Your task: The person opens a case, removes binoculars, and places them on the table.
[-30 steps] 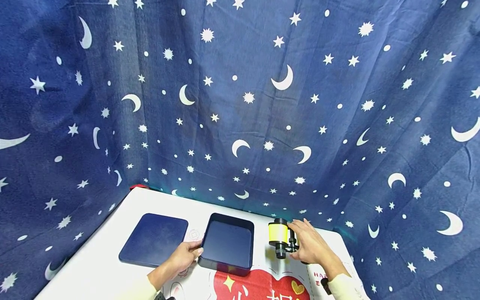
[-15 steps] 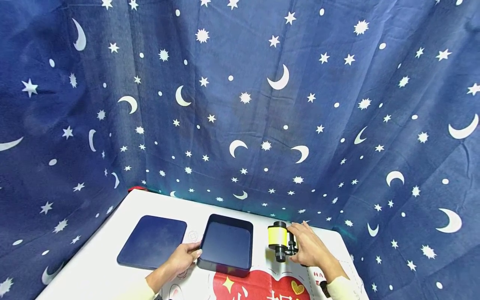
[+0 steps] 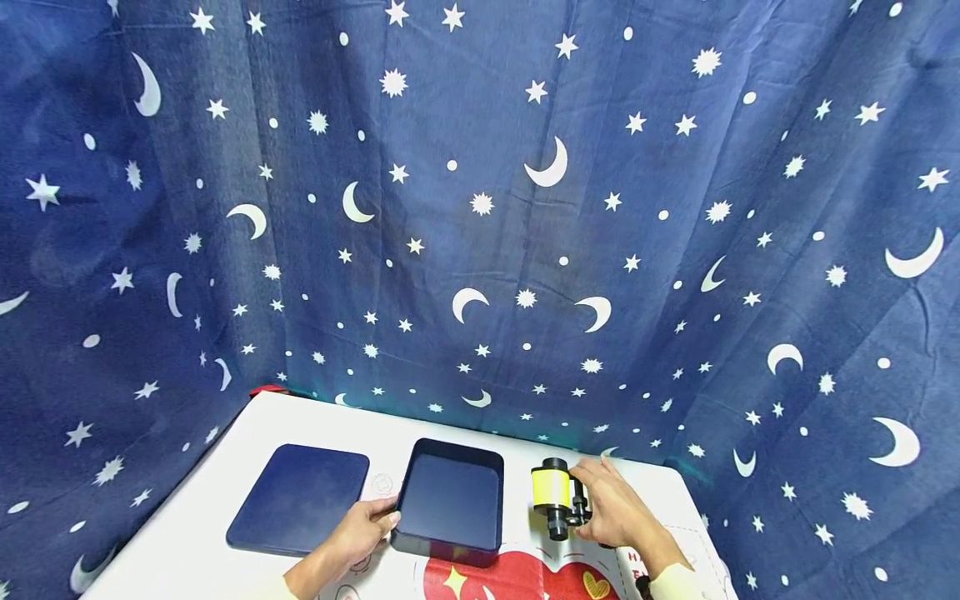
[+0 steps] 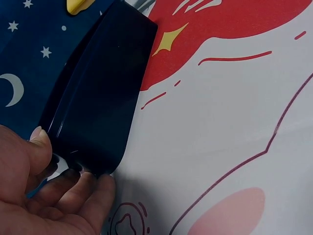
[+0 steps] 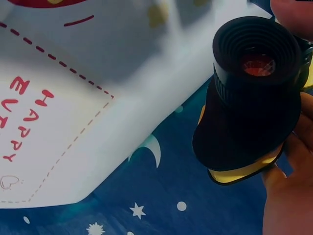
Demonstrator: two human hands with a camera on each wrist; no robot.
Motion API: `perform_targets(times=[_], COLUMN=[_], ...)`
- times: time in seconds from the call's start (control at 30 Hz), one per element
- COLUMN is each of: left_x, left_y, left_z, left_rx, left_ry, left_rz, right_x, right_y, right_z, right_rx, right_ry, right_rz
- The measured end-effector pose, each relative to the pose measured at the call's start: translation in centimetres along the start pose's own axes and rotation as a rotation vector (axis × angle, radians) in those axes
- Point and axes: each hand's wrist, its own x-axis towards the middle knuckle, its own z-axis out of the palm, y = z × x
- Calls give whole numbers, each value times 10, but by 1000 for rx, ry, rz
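My right hand (image 3: pixel 618 510) holds a pair of yellow and black binoculars (image 3: pixel 551 489) by their right side, partly covering that barrel. In the right wrist view, a black eyepiece (image 5: pixel 257 54) faces the camera, with fingers curled behind the body. A shadow falls on the table below the binoculars. To their left is a dark blue, open-topped rectangular box (image 3: pixel 450 500) with nothing inside. My left hand (image 3: pixel 360 533) grips the box's near left side. Seen from the left wrist, the thumb lies at the rim and the fingers bend against the lower corner of the box (image 4: pixel 105 88).
A flat dark blue lid (image 3: pixel 300 500) lies left of the box, partly behind my left hand. The white table cover (image 3: pixel 330 421) carries a red printed heart (image 3: pixel 510 577) near the front. A blue curtain (image 3: pixel 420 208) with moons and stars hangs behind the table.
The head view has tilted slightly, so the table sits a little lower in it. Both hands keep their grips; box, lid and binoculars hold nearly the same places relative to each other.
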Motion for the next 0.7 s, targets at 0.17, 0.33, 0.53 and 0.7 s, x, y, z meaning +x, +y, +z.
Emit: perform_targets(times=[0.17, 0.33, 0.53, 0.7], left_x=[2, 2, 2, 2], left_y=[-1, -3, -4, -6], left_z=[1, 3, 4, 1], left_rx=[11, 30, 19, 13], left_ry=[0, 15, 18, 2], left_rz=[-10, -10, 17, 33], right_x=[-3, -8, -11, -11], right_y=[0, 0, -1, -2], right_z=[4, 9, 16, 21], right_rx=[25, 42, 39, 57], right_ry=[-24, -32, -17, -12], right_rz=[32, 50, 61, 56])
